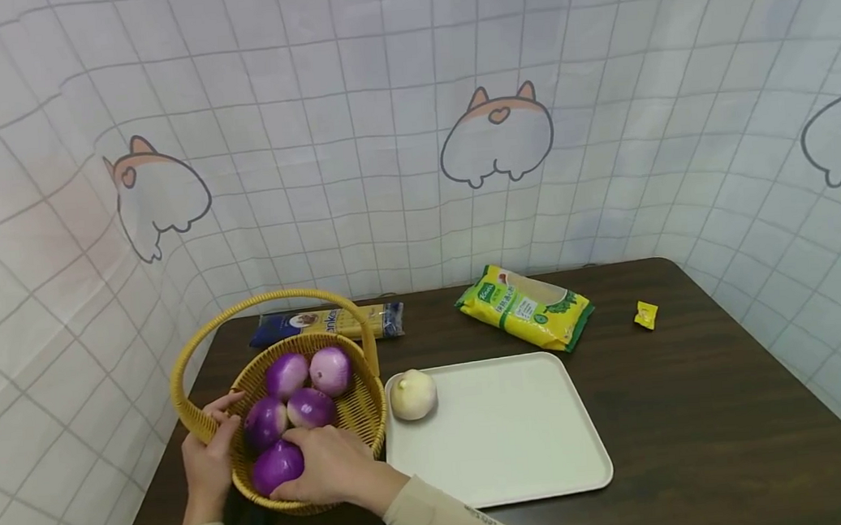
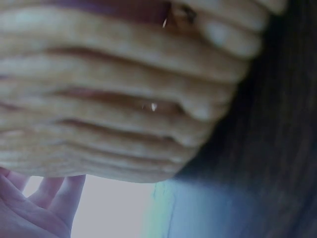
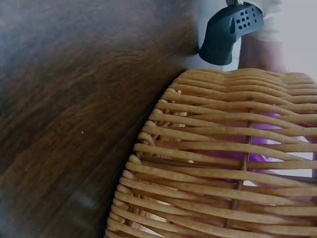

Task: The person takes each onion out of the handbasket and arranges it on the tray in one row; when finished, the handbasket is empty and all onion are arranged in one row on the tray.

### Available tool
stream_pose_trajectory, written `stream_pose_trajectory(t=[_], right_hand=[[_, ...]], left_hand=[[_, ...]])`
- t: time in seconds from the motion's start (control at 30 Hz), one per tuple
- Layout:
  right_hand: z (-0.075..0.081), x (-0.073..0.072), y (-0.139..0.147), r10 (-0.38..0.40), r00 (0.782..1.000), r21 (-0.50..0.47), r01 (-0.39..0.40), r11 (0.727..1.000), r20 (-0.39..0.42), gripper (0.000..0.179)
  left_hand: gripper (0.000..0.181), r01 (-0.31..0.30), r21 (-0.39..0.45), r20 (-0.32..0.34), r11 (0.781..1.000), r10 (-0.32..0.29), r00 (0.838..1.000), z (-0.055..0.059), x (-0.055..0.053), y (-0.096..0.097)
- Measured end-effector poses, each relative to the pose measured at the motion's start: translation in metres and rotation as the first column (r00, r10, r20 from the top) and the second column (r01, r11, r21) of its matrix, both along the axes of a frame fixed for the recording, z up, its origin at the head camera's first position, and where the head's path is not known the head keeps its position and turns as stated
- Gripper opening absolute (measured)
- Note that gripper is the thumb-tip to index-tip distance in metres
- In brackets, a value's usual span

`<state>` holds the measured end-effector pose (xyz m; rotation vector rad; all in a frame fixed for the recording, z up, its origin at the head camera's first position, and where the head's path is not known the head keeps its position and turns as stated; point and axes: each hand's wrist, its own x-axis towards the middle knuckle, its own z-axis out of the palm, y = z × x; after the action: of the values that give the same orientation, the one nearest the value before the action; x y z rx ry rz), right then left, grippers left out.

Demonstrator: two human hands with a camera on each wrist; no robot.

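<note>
A yellow wicker basket (image 1: 360,405) with a tall handle stands at the left of the table and holds several glossy purple onions (image 1: 312,407) with pale ends. My left hand (image 1: 211,464) grips the basket's left rim by the foot of the handle; part of a hand shows beside the weave in the left wrist view. Inside the basket, my right hand (image 1: 332,464) has its fingers and thumb around the nearest purple onion (image 1: 277,466). In the right wrist view the wicker wall (image 3: 213,148) hides that hand. A cream-white bulb (image 1: 413,395) with a pointed tip sits on the white tray (image 1: 506,435).
The tray lies directly right of the basket. Behind the basket is a blue-and-yellow pasta packet (image 1: 337,321). A yellow-green Knorr bag (image 1: 526,308) lies behind the tray, and a small yellow wrapped piece (image 1: 645,314) is farther right. A gridded cloth (image 1: 397,134) encloses the dark table.
</note>
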<state>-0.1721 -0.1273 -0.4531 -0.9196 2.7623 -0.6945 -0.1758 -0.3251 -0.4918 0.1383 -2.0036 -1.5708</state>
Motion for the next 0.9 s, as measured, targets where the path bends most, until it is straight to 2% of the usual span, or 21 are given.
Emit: stream_pose_trajectory(t=[0.1,0.27,0.53,0.67,0.9], right_hand=[[0.000,-0.001,-0.001,0.028,0.999,-0.005,-0.028,1.000,0.031,0.067],[0.000,-0.002,-0.002,0.021,0.998,0.006,-0.021,1.000,0.065,0.070],[0.000,-0.002,-0.003,-0.008,0.999,-0.017,0.009,1.000,0.052,0.075],[0.001,-0.001,0.003,0.003,0.998,-0.066,0.002,0.998,0.065,0.080],[0.002,0.002,0.012,0.075,0.997,-0.183,-0.067,0.981,0.037,0.080]], left_hand=[[0.013,-0.005,-0.004,0.008,1.000,0.005,1.000,-0.001,0.001,0.000],[0.013,0.005,0.028,-0.006,1.000,-0.005,1.000,-0.001,0.002,0.001],[0.013,0.015,0.012,-0.040,1.000,-0.014,0.999,0.002,0.001,0.002],[0.013,0.006,0.005,-0.010,1.000,-0.006,1.000,0.003,0.000,0.001],[0.015,-0.006,0.000,0.023,1.000,0.006,1.000,0.000,0.000,-0.001]])
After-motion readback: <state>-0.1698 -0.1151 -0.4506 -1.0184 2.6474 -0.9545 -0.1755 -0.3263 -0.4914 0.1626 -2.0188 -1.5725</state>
